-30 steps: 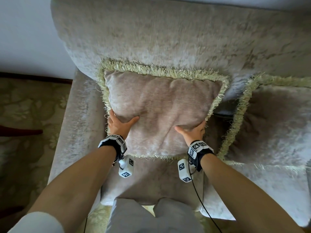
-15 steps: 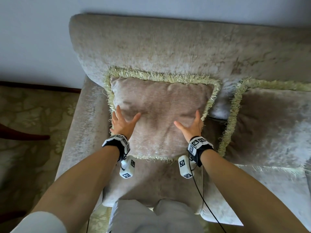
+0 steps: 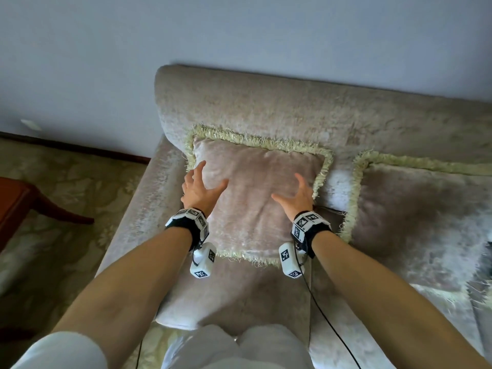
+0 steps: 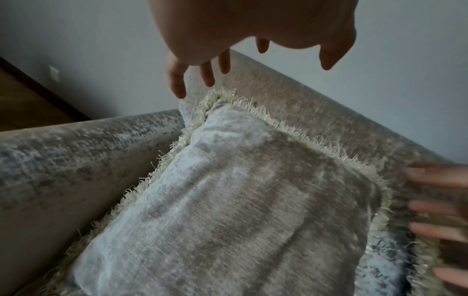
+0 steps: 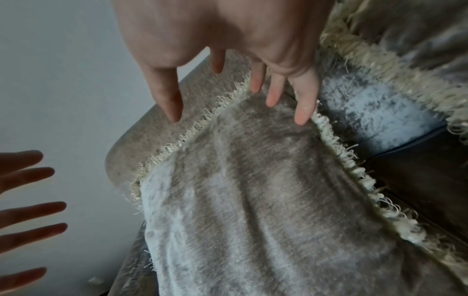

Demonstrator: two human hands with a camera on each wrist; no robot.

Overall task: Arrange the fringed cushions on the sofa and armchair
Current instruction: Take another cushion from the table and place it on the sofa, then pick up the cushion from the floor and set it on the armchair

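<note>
Your left hand (image 3: 198, 191) and right hand (image 3: 296, 196) hover spread, gripping nothing, over the beige velvet cushion with cream fringe (image 3: 255, 206), which leans in the plush beige sofa's (image 3: 292, 115) corner. It looks placed; the neighbouring fringed cushion (image 3: 415, 219) probably needs straightening next.

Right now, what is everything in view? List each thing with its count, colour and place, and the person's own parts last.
cushions: 2, beige with cream fringe; one leaning on the sofa back by the armrest, the other beside it to the right.
sofa: 1, beige plush, against the wall.
wall: 1, pale grey-blue, behind the sofa.
carpet: 1, olive with a floral pattern, left of the sofa.
wooden furniture: 1, reddish brown, at the left edge; only part shows.
wrist cameras: 2, white with black markers, one under each wrist.
left hand: fingers spread, at the near cushion's left side.
right hand: fingers spread, at its right side.
</note>
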